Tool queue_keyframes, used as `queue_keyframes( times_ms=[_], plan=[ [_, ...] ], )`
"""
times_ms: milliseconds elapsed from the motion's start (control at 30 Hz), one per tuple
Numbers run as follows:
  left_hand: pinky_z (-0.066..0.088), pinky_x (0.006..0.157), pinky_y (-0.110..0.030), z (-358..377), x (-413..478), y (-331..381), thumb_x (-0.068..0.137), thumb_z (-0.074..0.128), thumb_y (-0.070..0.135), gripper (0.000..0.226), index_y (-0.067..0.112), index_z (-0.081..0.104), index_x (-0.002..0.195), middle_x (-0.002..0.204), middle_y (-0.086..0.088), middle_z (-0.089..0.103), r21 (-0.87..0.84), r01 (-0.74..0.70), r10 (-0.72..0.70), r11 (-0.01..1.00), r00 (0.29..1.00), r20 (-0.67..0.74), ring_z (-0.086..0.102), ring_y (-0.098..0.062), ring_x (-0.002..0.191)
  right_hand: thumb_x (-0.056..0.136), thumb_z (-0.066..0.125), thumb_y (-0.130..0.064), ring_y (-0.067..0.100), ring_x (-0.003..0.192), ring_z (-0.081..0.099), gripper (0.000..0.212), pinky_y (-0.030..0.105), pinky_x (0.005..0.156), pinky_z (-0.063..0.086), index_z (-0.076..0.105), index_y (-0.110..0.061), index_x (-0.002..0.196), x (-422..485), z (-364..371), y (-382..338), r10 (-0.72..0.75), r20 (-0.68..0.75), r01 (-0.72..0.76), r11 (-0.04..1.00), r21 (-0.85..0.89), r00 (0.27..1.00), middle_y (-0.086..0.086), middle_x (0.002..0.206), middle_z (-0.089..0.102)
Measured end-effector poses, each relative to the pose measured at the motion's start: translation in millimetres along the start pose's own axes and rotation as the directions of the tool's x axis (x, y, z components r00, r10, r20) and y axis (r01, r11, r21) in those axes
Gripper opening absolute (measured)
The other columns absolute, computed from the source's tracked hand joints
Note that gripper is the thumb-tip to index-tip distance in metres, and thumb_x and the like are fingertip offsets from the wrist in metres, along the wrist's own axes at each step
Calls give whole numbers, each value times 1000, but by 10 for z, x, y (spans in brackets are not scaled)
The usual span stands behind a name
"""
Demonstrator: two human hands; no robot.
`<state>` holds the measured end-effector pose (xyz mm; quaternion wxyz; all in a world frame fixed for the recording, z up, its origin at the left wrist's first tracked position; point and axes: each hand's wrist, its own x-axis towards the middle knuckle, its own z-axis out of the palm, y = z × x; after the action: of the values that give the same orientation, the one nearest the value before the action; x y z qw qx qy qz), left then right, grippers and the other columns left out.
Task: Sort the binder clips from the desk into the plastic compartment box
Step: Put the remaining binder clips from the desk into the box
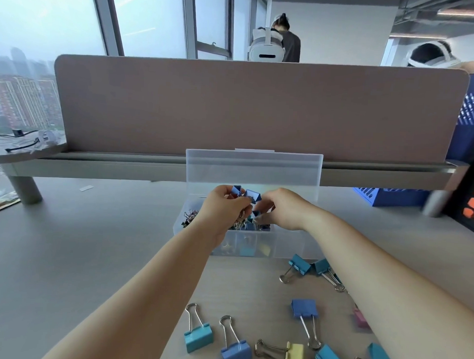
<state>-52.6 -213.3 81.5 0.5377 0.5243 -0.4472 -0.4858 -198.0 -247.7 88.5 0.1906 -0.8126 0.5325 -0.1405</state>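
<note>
Only the head view to work from. Both hands were up over the clear plastic box (pixel 295 243) at the far side of the desk (pixel 94 241). The box's lid (pixel 253 169) stood open, leaning back against the divider panel (pixel 260 107).

The left hand (pixel 224 203) was curled tight round a cluster of dark blue clips (pixel 243 193), holding them just above the back row of the box. The right hand (pixel 280 207) came in close beside it, thumb and fingertips pinching a small blue clip (pixel 256 213) right at the edge of that cluster. The two hands were almost touching.

Under them I could see one back compartment piled with mixed small clips (pixel 190 216). Through the front wall a blue clip (pixel 246 251) and a yellow clip (pixel 265 250) showed. I couldn't tell exactly which compartment the hands were over.

Plenty was lying loose on the desk nearer the person. Two teal clips (pixel 300 264) lay just in front of the box, with a blue one (pixel 305 308) further toward the person. Along the bottom edge were a teal one (pixel 198 337), a second blue one (pixel 236 354) and a yellow one (pixel 294 356). A pink clip (pixel 360 319) was half hidden by the right forearm.

A blue crate (pixel 391 196) sat off to the right, and a white headset (pixel 266 47) showed above the panel.
</note>
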Motion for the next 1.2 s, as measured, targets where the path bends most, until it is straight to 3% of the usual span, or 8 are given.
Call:
queue_keyframes(
  times_ms=[100,200,267,467,800,933,1067,1200],
  plan=[
    [54,82,-33,1,7,-6,90,58,0,6,2,54,93,79,-8,59,4,-2,2,1000,1000,7,59,-17,66,87,69,-24,17,96,57,23,27,80,44,66,-16,109,8,24,14,-10,-11,10,1000,-3,1000,-3,106,62],
    [55,79,-30,2,14,-4,90,59,1,7,2,54,95,80,-8,60,8,1,-1,1000,1000,3,60,-16,65,88,67,-16,15,85,56,7,25,72,38,63,-20,93,21,56,36,-43,-112,48,998,46,993,-7,90,56],
    [55,77,-28,4,12,-1,90,59,2,7,2,54,94,81,-8,61,13,2,-2,1000,1000,4,60,-15,65,89,66,-12,13,80,56,10,23,69,39,60,-20,88,17,61,42,-57,-123,67,995,77,991,-9,85,56],
    [55,84,-35,9,-7,0,89,60,1,9,1,55,97,81,-9,60,30,-6,6,1000,1000,1,59,-18,67,82,73,-11,19,94,62,19,35,88,52,63,-14,98,-3,47,76,-29,-81,37,994,100,996,1,100,65],
    [50,78,-32,16,0,-2,89,58,1,5,2,56,94,78,-9,60,80,-17,17,997,1000,-5,57,-18,66,78,71,-7,10,82,61,24,34,79,54,61,-18,97,-78,52,114,-42,-205,101,953,286,978,-1,96,63],
    [48,75,-31,17,-9,10,90,58,2,3,3,55,90,77,-10,59,97,-21,21,995,1000,-7,56,-18,64,80,69,-7,17,89,61,21,33,81,51,65,-15,99,-103,42,88,-62,-130,92,967,238,990,1,100,64],
    [50,80,-34,19,-13,10,89,58,1,4,2,56,92,76,-9,59,97,-18,19,995,1000,-9,57,-20,67,84,66,-7,16,94,58,19,26,81,48,67,-16,101,-78,22,78,-76,-56,79,996,52,996,-3,101,61],
    [51,83,-37,20,-17,15,89,58,1,3,2,57,91,72,-8,61,120,-26,28,992,1000,-12,57,-23,71,87,65,-10,16,86,53,15,25,71,39,65,-18,101,-32,68,-3,-68,-105,57,994,-98,992,-3,96,57]
  ],
)
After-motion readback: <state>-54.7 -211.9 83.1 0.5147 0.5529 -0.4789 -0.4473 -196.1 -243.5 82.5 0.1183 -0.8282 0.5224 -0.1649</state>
